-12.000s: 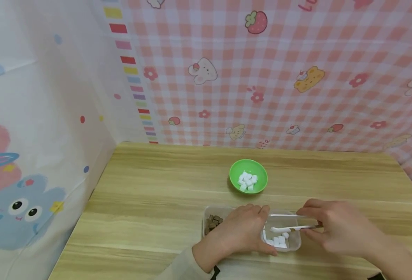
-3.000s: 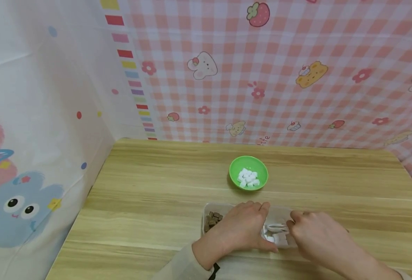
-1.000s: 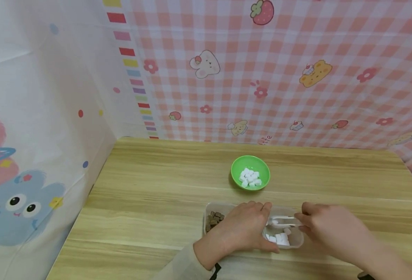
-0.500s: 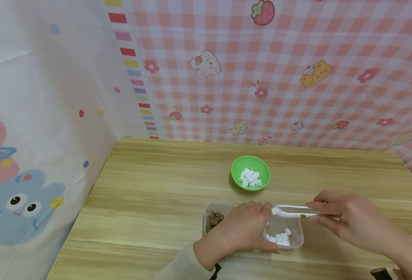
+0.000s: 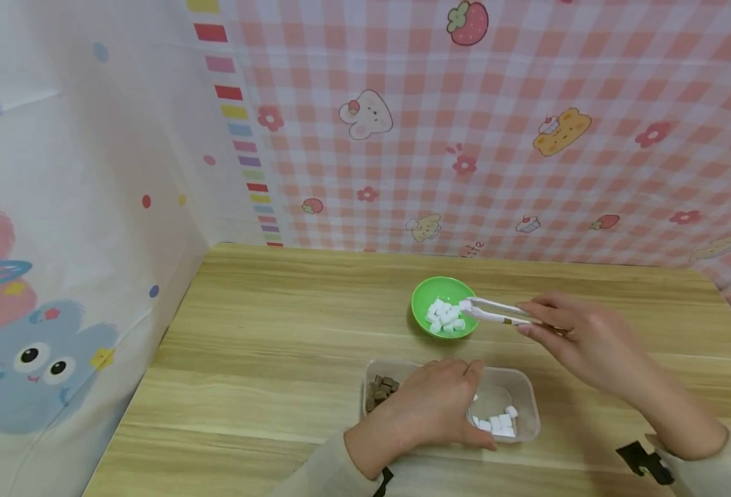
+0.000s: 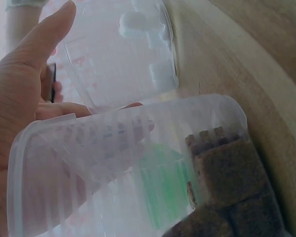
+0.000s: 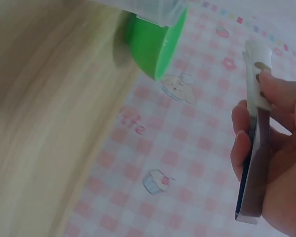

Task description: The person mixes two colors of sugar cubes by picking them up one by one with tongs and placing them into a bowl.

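White-tipped tongs [image 5: 492,318] are gripped in the right hand [image 5: 591,338], their tips held over the right side of a green bowl [image 5: 420,304] of white cubes [image 5: 444,316]. Nearer on the tabletop [image 5: 278,331], clear plasticware [image 5: 529,407] is gripped by the left hand [image 5: 430,404], brown cubes [image 5: 382,391] seen to its left, more white cubes [image 5: 500,423] to its right.

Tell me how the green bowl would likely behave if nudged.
The bowl is probably stiff, as its rim looks evenly round. Its walls flare outward to a wide rim, so a push high up might tip it. The white cubes sit low inside, which may steady it a little.
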Demonstrator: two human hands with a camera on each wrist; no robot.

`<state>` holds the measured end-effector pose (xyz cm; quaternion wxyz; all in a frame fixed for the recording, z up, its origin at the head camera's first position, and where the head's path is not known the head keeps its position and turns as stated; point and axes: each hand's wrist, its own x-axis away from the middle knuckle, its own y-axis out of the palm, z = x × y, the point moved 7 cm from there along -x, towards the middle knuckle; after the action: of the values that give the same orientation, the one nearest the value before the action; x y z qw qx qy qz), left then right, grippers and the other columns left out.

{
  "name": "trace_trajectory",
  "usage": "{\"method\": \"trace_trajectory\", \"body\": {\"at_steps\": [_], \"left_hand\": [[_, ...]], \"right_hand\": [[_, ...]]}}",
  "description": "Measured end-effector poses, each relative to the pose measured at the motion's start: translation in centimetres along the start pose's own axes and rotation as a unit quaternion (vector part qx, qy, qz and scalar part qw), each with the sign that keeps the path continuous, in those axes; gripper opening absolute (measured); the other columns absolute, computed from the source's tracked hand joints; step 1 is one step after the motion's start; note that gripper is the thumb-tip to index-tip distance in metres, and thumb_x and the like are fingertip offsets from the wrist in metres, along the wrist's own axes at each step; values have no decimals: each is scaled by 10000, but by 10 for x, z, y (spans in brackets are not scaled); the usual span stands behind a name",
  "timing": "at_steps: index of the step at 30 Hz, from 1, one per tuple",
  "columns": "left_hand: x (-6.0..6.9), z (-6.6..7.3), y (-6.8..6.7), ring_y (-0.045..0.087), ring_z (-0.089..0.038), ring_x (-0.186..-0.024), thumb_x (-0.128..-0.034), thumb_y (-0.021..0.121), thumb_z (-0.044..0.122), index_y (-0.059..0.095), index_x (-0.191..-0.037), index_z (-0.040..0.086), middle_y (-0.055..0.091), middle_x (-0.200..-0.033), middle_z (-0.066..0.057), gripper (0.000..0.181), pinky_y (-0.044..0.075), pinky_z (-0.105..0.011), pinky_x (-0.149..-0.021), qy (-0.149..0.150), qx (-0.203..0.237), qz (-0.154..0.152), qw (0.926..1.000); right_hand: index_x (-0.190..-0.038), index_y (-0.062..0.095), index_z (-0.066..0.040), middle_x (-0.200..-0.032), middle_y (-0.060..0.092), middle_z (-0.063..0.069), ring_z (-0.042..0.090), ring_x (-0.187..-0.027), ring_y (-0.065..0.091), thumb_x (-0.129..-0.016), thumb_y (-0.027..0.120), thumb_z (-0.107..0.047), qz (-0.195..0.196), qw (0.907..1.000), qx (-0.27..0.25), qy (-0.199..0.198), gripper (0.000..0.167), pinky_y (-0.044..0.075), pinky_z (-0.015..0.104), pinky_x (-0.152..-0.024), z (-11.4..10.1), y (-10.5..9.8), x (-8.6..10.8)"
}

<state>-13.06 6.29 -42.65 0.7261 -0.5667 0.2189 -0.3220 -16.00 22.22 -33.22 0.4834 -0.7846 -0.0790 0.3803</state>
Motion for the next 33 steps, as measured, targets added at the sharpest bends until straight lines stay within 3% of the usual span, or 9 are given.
{"method": "trace_trajectory", "body": {"at_steps": [5, 10, 18, 22, 28, 33], "left_hand": [[0, 0, -1, 624, -83, -971, -739, 819, 735, 593, -1372, 84, 655, -1038, 67, 935, 527, -250, -885, 36, 6, -5, 10000], [0, 1, -1, 617, -77, -956, -747, 814, 734, 587, -1379, 81, 660, -1043, 64, 937, 524, -244, -879, 83, 40, -54, 9999], [0, -1, -1, 625, -89, -1001, -749, 811, 735, 594, -1361, 88, 666, -1078, 56, 917, 524, -255, -917, 24, 48, -65, 10000], [1, -1, -1, 629, -96, -1032, -752, 810, 733, 584, -1384, 84, 670, -1103, 47, 934, 519, -259, -946, -11, 65, -75, 10000], [1, 0, -1, 634, -114, -1111, -753, 807, 735, 560, -1443, 66, 684, -1196, 16, 993, 502, -265, -1002, -49, -26, -41, 10000], [1, 0, 0, 631, -121, -1146, -754, 804, 738, 549, -1466, 59, 681, -1252, 4, 1016, 494, -270, -1024, -70, -45, -47, 10000]], "right_hand": [[-1119, 811, -39, -1046, 750, 64, 61, -684, 639, -754, 908, -73, -41, 9997, 68, 215, 379, 480, 239, -529, 7, 17, -8], [-1108, 804, -20, -974, 723, 34, 12, -667, 573, -734, 903, -15, -26, 9997, -147, 214, 387, 440, 186, -528, 9, 22, -7], [-1154, 793, -47, -857, 642, -105, -30, -654, 513, -727, 910, -12, 18, 9985, -279, 470, 444, 398, 145, -525, 10, 6, 2], [-1138, 793, -66, -868, 676, -99, -32, -669, 549, -702, 920, -10, 63, 9988, -346, 345, 457, 441, 130, -545, 7, -2, 12], [-1124, 778, -121, -889, 696, -102, -36, -691, 573, -755, 919, -98, 81, 9988, -364, 326, 395, 455, 123, -565, 3, -9, 28], [-1145, 767, -144, -918, 682, -128, -39, -692, 560, -711, 920, -24, 2, 9986, -305, 425, 476, 439, 119, -563, -2, -13, 37]]}}
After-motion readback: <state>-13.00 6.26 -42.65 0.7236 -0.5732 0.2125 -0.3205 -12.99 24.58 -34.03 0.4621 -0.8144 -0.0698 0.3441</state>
